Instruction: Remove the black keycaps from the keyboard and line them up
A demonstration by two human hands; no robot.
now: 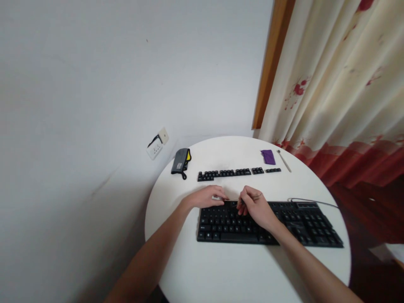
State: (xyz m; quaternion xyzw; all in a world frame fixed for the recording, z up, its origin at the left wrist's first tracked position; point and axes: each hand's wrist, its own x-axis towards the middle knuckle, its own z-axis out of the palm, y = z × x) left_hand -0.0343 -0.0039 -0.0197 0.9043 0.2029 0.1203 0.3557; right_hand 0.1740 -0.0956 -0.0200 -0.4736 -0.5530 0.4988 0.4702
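A black keyboard lies on the white round table, with keys gone from its upper rows. My left hand rests at its upper left edge, thumb and fingers apart, fingertips touching the back edge. Over the upper middle of the keyboard, my right hand is closed in a pinch. A thin dark tool sticks out by its knuckles; its kind is too small to tell. Behind the keyboard, removed keycaps stand in a long row, with a short second row at the left.
A grey pouch with a yellow patch lies at the table's back left. At the back right are a purple cloth and a thin brush-like stick. The keyboard's cable runs right. Wall sockets and a curtain stand beyond.
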